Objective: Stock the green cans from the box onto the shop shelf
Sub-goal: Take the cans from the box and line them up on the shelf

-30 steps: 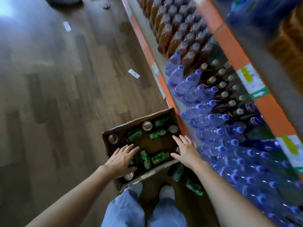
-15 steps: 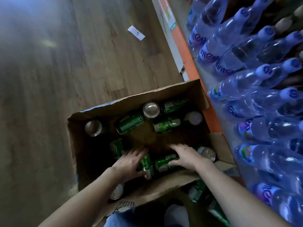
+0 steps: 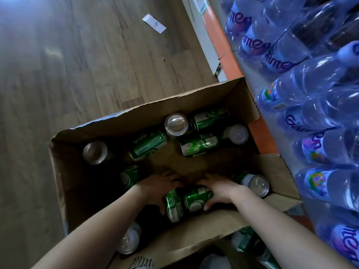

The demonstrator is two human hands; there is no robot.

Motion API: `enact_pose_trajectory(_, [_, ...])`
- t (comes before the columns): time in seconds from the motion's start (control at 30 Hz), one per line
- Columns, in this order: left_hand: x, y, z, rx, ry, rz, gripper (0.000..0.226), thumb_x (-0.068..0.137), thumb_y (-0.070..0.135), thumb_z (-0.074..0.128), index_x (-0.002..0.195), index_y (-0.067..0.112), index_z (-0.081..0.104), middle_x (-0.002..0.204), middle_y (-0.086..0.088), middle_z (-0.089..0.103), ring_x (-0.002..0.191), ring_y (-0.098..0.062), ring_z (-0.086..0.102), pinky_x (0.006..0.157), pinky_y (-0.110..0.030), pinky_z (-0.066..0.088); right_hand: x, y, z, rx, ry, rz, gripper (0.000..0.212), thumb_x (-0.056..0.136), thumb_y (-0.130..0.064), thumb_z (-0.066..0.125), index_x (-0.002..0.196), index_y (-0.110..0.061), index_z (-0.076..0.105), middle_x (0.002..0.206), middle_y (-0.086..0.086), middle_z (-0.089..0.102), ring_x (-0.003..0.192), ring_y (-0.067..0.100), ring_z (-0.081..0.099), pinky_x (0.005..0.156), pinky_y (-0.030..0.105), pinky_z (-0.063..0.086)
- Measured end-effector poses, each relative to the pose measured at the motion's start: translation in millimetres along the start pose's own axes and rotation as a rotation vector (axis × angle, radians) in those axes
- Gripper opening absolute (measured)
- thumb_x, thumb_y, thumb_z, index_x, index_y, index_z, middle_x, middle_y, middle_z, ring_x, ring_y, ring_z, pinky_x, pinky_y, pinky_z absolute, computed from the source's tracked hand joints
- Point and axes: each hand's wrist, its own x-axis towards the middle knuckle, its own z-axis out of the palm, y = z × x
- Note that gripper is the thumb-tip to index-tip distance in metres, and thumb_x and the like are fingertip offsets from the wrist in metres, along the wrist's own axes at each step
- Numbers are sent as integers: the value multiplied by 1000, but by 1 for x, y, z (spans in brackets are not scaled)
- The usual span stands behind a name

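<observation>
Lower centre, in the box, the left hand curls round the left can, the right hand round the right can; other cans lie around; the shelf runs along the right.

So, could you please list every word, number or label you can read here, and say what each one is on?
"3": a single handwritten mark on the paper slip lying on the floor, seen turned round.
"amer": purple script, only part of a brand name, on the water bottle labels; one further along begins "Ga".
Too blurred to read: the print on the green cans.
Too blurred to read: the shelf-edge tag.
</observation>
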Motion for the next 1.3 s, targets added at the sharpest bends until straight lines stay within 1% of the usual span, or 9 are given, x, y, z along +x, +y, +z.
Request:
enact_pose_trajectory(0.1, [9,-5,-2,47,-18,27,94,58,39,83,137,20,37,142,-4,35,132,-24,28,106,-36,32,4,3,1,-22,-13,3,86,70,-45,76,143,-32,31,150,5,25,137,30,24,112,39,27])
enact_pose_trajectory(0.17, [7,-8,1,37,-21,10,94,60,41,82,139,21,36,143,-5,32,132,-25,29,107,-33,30,4,6,-1,2,-28,9,88,70,-43,77,144,-32,31,150,6,24,138,30,22,112,39,27])
enact_pose_trajectory(0.27, [-2,-13,6,-36,17,0,96,62,44,82,142,23,34,149,-2,26,136,-22,26,109,-29,22,-1,11,-8,40,-19,36,89,71,-41,77,145,-32,28,151,6,21,140,29,19,112,37,25])
enact_pose_trajectory(0.43, [-6,-15,14,-187,30,-53,96,64,49,80,142,19,33,148,-1,34,134,-18,33,108,-22,23,-3,13,-11,36,-6,65,92,70,-43,78,146,-32,26,153,5,18,140,28,18,113,37,24])
enact_pose_trajectory(0.6, [-9,-13,24,-230,11,-77,91,68,55,74,141,21,33,144,0,37,131,-18,37,105,-24,28,-2,12,-7,39,28,55,89,69,-45,77,143,-31,29,144,2,32,133,25,31,107,33,32])
enact_pose_trajectory(0.87, [-10,-13,30,-274,39,-141,89,69,58,72,142,24,34,143,1,39,131,-19,38,106,-26,31,-2,10,-12,32,49,47,86,70,-41,77,142,-30,32,141,2,37,129,25,36,105,33,35])
enact_pose_trajectory(0.97, [-22,-11,19,-297,77,-209,88,70,56,72,142,23,33,143,1,40,131,-18,39,103,-23,31,-13,9,-21,-19,85,76,85,70,-42,77,141,-26,34,137,4,40,124,25,41,100,33,39])
enact_pose_trajectory(1.1, [-52,-6,-8,-245,107,-263,82,68,58,71,135,23,39,129,-1,54,115,-18,52,91,-26,42,-46,-3,-44,-81,174,98,84,67,-48,77,137,-25,36,130,4,46,117,27,47,95,36,43])
enact_pose_trajectory(1.3, [-122,26,-75,-112,203,-341,98,65,70,65,142,21,30,142,-1,42,129,-21,41,104,-31,37,-135,-51,-92,-95,313,100,76,68,-50,75,130,-27,37,124,1,44,115,27,46,88,36,39])
